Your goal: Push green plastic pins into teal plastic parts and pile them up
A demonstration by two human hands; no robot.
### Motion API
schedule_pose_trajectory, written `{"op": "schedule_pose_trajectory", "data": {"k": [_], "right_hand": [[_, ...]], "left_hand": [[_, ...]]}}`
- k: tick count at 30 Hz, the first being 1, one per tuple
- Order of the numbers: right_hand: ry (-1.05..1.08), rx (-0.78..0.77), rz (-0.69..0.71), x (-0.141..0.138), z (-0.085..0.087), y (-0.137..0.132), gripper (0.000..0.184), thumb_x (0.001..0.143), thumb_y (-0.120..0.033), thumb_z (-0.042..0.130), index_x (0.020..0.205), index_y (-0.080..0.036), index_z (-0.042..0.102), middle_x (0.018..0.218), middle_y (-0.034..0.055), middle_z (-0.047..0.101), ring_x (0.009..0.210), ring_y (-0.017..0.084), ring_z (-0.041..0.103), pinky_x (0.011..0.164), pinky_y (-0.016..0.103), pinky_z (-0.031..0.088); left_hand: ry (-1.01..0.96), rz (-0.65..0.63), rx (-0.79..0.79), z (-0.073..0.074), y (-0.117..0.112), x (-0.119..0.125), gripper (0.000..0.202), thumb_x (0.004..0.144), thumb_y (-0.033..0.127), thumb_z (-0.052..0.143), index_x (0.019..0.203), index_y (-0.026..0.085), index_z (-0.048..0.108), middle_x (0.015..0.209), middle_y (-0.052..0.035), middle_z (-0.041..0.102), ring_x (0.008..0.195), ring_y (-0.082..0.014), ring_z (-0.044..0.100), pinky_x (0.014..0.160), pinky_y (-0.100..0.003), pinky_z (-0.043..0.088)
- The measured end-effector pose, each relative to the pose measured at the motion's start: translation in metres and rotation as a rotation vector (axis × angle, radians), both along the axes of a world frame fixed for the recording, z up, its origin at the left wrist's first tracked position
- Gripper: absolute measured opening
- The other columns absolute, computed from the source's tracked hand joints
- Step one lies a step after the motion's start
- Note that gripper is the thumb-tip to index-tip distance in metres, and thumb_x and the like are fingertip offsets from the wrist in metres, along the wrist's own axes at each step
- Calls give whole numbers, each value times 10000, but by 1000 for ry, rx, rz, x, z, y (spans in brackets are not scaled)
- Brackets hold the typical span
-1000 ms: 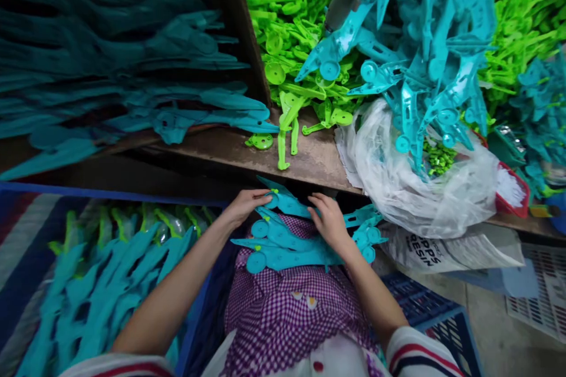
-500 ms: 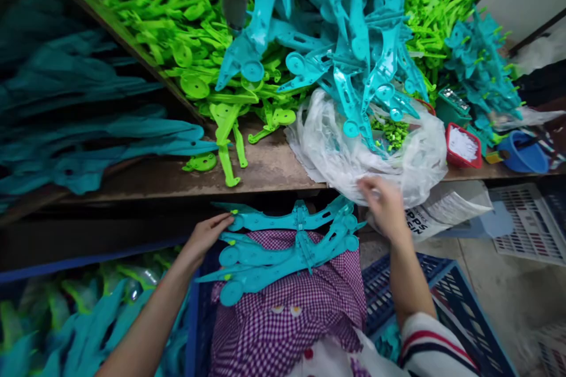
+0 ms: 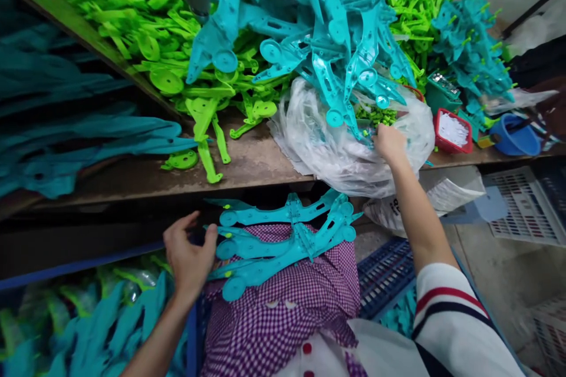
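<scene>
Several teal plastic parts (image 3: 265,262) lie across my lap on a purple checked apron (image 3: 252,327), with small green pegs near their left ends. My left hand (image 3: 190,256) is beside those ends, its thumb and fingers apart and nothing held. Over on the bench, my right hand (image 3: 391,144) reaches into a clear plastic bag (image 3: 309,150) that holds small green pegs (image 3: 375,115). Its fingers are drawn together at the edge of the pegs; whatever they grip is hidden.
Teal parts (image 3: 327,29) and bright green parts (image 3: 145,17) are heaped on the wooden bench (image 3: 252,156). Right of the bag stand a red tray (image 3: 453,132) of white bits and a blue bowl (image 3: 515,135). A blue crate (image 3: 380,283) stands below on the right.
My right hand has moved from the bag's near edge up into the pegs. My left hand has let go of the upper teal part's left end, drawn back and opened.
</scene>
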State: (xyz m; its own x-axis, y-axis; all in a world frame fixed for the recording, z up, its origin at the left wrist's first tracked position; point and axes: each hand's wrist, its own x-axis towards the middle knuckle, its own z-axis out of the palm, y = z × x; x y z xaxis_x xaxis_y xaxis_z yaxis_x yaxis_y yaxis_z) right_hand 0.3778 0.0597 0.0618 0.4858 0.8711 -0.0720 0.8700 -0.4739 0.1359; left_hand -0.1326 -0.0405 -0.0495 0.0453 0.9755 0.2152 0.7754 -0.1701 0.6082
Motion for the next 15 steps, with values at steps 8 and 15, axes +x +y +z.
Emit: {"op": "schedule_pose_trajectory", "data": {"k": [8, 15], "right_hand": [[108, 340, 72, 6, 3, -12, 243, 895, -208, 479, 1036, -142, 665, 1002, 151, 682, 925, 274, 624, 821, 367, 451], [496, 788, 228, -48, 28, -103, 213, 937, -247, 453, 988, -190, 653, 955, 65, 668, 890, 190, 601, 839, 317, 464]], "left_hand": [[-62, -735, -247, 23, -3, 149, 408, 949, 434, 509, 1318, 265, 548, 1339, -94, 534, 1246, -262, 516, 1059, -433, 423], [-1, -806, -321, -28, -3, 228, 284, 891, 457, 602, 1060, 249, 697, 1329, -89, 556, 1260, -292, 483, 1030, -453, 417]]}}
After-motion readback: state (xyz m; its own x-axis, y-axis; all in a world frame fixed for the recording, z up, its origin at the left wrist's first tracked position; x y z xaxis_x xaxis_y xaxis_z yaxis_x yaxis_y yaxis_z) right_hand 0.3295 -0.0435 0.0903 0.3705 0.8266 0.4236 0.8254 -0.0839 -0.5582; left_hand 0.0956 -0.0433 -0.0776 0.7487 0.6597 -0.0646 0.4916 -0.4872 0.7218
